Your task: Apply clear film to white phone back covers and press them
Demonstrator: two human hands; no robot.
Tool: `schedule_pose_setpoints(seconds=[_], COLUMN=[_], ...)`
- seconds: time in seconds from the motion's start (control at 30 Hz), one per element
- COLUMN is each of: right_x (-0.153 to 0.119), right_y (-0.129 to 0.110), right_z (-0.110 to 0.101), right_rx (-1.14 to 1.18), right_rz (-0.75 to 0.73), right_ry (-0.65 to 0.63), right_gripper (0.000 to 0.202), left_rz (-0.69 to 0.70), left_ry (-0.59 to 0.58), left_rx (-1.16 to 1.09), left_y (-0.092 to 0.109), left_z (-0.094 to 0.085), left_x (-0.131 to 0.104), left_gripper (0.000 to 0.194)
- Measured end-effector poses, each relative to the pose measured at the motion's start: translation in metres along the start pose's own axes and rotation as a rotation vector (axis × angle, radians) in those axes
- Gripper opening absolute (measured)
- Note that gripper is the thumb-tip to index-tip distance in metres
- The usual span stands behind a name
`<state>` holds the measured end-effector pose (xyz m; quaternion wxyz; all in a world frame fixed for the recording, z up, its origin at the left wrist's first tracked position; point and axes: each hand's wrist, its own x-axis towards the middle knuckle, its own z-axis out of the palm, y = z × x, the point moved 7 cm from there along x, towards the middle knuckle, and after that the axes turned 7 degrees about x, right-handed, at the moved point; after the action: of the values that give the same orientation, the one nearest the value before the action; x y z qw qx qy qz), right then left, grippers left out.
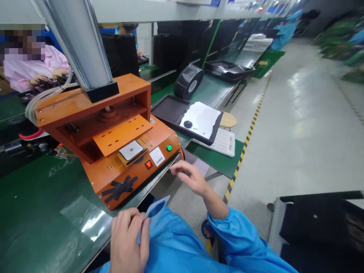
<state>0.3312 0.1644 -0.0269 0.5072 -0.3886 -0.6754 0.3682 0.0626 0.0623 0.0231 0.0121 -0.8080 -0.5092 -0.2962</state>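
Note:
My left hand [126, 239] is closed at the table's front edge, pinching a thin translucent bluish sheet [157, 207] between thumb and fingers. Over the gap beside the table's edge is my right hand [191, 177], fingers loosely bent and apart, with nothing visible in them. It is nearest to the front right corner of an orange press machine [93, 178]. On the press bed, a white rounded plate [131, 150] with a small dark mark at its centre lies partly beneath the orange press plate [122, 134]. A green button [169, 148] and a lit red switch [148, 164] sit on the front panel.
A clear plastic sheet [88, 218] lies on the green table. Right of the press are a black tray [170, 108] with white sheeting [199, 117], a white ribbed tray [224, 142] and a black roll [189, 81]. A dark cart [321, 223] stands at right. Co-workers sit across the bench.

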Motion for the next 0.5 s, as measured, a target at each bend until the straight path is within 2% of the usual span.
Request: schedule_pose_setpoints(seconds=[0.07, 0.1, 0.13, 0.2, 0.3, 0.5], right_x=[-0.012, -0.018, -0.020, -0.019, -0.014, -0.008], right_y=[-0.017, -0.025, -0.031, -0.036, -0.037, -0.041], right_z=[0.029, 0.037, 0.040, 0.038, 0.032, 0.030], right_rx=[0.234, 0.284, 0.293, 0.254, 0.201, 0.144], right_rz=[0.051, 0.067, 0.079, 0.084, 0.088, 0.027], right_ry=[-0.377, -0.478, -0.512, -0.467, -0.417, -0.487], right_gripper=[0.056, 0.056, 0.051, 0.035, 0.028, 0.026], left_rz=[-0.149, -0.237, -0.314, -0.414, -0.476, -0.516], left_ry=[0.001, 0.000, -0.005, -0.029, -0.059, -0.071], left_rx=[-0.235, -0.315, -0.375, -0.465, -0.530, -0.506], left_y=[-0.004, -0.008, -0.011, -0.014, -0.016, -0.022], left_z=[0.008, 0.014, 0.021, 0.035, 0.048, 0.058], left_x=[0.000, -0.001, -0.003, -0.005, -0.007, -0.004], left_gripper=[0.013, 0.016, 0.019, 0.026, 0.032, 0.039])
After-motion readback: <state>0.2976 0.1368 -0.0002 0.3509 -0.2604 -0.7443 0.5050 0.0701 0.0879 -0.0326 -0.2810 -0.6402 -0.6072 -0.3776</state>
